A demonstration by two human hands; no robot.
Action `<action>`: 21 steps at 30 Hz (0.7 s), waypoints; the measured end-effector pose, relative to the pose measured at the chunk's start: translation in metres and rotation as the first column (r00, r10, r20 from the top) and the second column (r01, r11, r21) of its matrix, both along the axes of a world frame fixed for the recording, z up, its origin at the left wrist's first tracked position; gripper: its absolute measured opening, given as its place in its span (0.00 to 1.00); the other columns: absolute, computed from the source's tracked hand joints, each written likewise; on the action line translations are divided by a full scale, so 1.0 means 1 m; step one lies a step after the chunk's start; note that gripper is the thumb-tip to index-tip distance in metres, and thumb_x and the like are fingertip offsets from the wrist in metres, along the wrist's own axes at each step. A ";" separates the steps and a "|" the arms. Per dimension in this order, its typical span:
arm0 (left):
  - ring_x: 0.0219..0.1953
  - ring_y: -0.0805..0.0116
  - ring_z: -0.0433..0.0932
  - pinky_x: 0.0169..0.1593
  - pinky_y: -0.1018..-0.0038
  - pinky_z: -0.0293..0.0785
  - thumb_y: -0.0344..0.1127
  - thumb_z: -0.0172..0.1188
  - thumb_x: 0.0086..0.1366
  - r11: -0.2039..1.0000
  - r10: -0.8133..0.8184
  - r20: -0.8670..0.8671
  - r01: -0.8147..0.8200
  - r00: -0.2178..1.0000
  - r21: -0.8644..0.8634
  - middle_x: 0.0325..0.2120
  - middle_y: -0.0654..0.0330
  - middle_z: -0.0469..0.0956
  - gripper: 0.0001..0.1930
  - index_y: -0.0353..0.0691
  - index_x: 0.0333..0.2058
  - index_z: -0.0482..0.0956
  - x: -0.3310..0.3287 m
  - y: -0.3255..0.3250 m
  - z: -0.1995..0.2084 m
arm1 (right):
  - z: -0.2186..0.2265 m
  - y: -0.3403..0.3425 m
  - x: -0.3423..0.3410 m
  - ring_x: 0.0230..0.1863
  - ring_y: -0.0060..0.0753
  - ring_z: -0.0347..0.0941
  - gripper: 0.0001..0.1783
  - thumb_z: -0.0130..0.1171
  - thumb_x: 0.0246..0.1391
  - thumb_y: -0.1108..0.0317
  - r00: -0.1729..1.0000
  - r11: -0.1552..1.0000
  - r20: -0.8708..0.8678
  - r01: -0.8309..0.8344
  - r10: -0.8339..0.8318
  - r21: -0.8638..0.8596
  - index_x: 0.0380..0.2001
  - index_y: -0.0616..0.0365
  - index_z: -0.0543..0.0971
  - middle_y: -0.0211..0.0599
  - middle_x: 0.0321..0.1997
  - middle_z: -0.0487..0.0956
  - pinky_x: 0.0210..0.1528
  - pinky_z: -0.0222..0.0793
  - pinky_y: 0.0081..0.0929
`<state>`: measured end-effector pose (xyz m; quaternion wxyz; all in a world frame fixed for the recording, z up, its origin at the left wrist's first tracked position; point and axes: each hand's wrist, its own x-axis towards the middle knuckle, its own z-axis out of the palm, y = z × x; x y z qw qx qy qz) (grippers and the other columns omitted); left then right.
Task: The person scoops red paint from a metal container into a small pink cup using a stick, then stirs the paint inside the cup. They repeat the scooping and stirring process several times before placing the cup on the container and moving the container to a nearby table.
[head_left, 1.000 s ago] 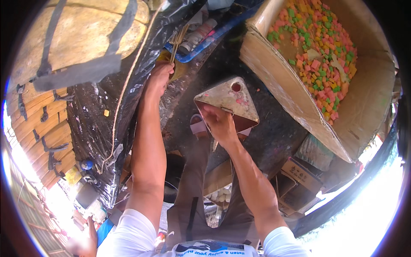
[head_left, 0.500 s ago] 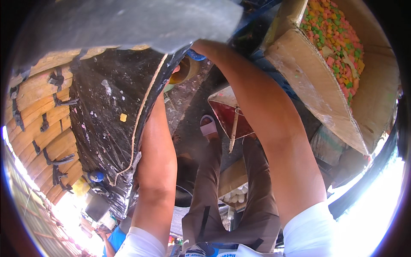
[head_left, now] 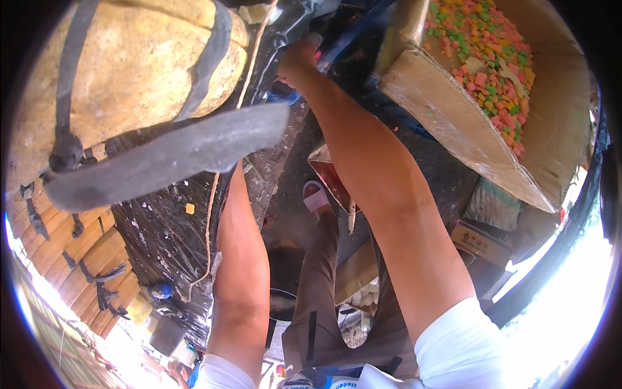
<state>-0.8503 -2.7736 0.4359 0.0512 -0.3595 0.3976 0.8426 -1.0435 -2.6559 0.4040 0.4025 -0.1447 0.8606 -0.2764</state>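
Observation:
My right hand (head_left: 299, 63) is raised at the top centre, beside the hanging black plastic sheet (head_left: 165, 240). Its fingers are curled, with something small, partly pink, showing at them; I cannot make out what it is. My left forearm (head_left: 241, 253) reaches up along the sheet's edge, and the hand itself is hidden behind the sheet and a loose dark rubber strap (head_left: 175, 155). A thin rope (head_left: 210, 240) runs down the sheet near this arm. One small yellow piece (head_left: 190, 208) clings to the plastic.
An open cardboard box (head_left: 447, 117) at the upper right holds many small pink, green and yellow pieces (head_left: 486, 78). Thick tan poles (head_left: 149, 58) bound with dark strips fill the upper left. A red scoop-like container (head_left: 327, 175) stands near my sandalled foot (head_left: 315, 196).
The view has shifted, bringing the tan pole and dark strap large into the upper left. My right hand, hidden before, now shows. The round container by my left hand is out of sight.

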 end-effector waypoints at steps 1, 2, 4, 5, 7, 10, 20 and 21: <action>0.24 0.76 0.70 0.26 0.75 0.67 0.37 0.61 0.74 1.000 -0.002 0.002 0.002 1.000 0.002 0.27 0.65 0.75 0.08 0.38 0.41 0.81 -0.001 0.006 0.006 | -0.004 -0.001 -0.013 0.46 0.43 0.89 0.13 0.65 0.58 0.65 0.983 0.983 0.005 -0.184 0.184 -0.002 0.39 0.65 0.86 0.55 0.43 0.88 0.40 0.85 0.41; 0.24 0.76 0.71 0.26 0.75 0.68 0.37 0.61 0.74 1.000 -0.003 0.004 0.003 1.000 0.003 0.27 0.65 0.76 0.08 0.38 0.40 0.81 -0.002 0.014 0.012 | -0.006 -0.010 -0.023 0.42 0.40 0.89 0.13 0.65 0.58 0.65 0.945 0.944 0.022 -0.327 0.327 0.041 0.39 0.64 0.86 0.52 0.41 0.88 0.36 0.84 0.40; 0.24 0.76 0.72 0.25 0.75 0.68 0.36 0.62 0.73 0.995 0.076 0.047 -0.079 0.996 0.055 0.27 0.64 0.77 0.08 0.37 0.39 0.82 0.000 0.031 0.026 | -0.011 -0.009 -0.028 0.36 0.33 0.86 0.10 0.65 0.59 0.66 0.932 0.945 0.166 -0.327 0.323 -0.006 0.39 0.61 0.86 0.46 0.38 0.87 0.30 0.78 0.35; 0.24 0.76 0.72 0.25 0.76 0.68 0.36 0.63 0.73 0.981 0.157 0.086 -0.165 0.984 0.100 0.28 0.64 0.78 0.08 0.37 0.39 0.82 0.004 0.042 0.033 | -0.012 -0.004 -0.024 0.34 0.30 0.84 0.08 0.65 0.60 0.68 0.938 0.983 0.295 -0.171 0.184 -0.072 0.38 0.60 0.86 0.43 0.36 0.87 0.28 0.75 0.32; 0.24 0.76 0.72 0.25 0.76 0.67 0.35 0.64 0.72 0.993 0.076 -0.087 -0.068 0.993 0.100 0.28 0.63 0.79 0.07 0.37 0.39 0.82 0.004 0.054 0.044 | -0.006 0.012 -0.011 0.28 0.23 0.79 0.03 0.65 0.62 0.71 0.834 0.977 0.549 0.163 -0.062 -0.138 0.36 0.58 0.85 0.37 0.32 0.85 0.24 0.67 0.27; 0.25 0.77 0.73 0.25 0.77 0.67 0.33 0.65 0.71 1.000 0.023 0.001 -0.023 1.000 -0.007 0.27 0.63 0.80 0.06 0.37 0.39 0.83 0.010 0.070 0.057 | 0.015 0.042 0.010 0.23 0.17 0.74 0.02 0.64 0.64 0.74 0.631 0.869 0.745 0.473 -0.217 -0.146 0.36 0.55 0.85 0.32 0.29 0.84 0.20 0.58 0.22; 0.28 0.80 0.72 0.27 0.78 0.62 0.37 0.67 0.70 0.877 -0.014 0.266 0.140 0.964 -0.460 0.30 0.67 0.78 0.08 0.40 0.42 0.82 0.024 0.102 0.068 | 0.037 0.083 0.063 0.23 0.24 0.71 0.05 0.61 0.68 0.74 0.555 0.807 0.806 0.563 -0.206 -0.181 0.43 0.63 0.82 0.41 0.33 0.84 0.22 0.58 0.25; 0.28 0.80 0.72 0.27 0.78 0.62 0.38 0.68 0.69 0.849 -0.012 0.263 0.148 0.965 -0.508 0.30 0.67 0.78 0.09 0.41 0.43 0.82 0.022 0.103 0.068 | 0.035 0.083 0.065 0.23 0.24 0.71 0.05 0.60 0.69 0.74 0.525 0.783 0.828 0.593 -0.199 -0.188 0.43 0.64 0.82 0.41 0.33 0.84 0.22 0.58 0.25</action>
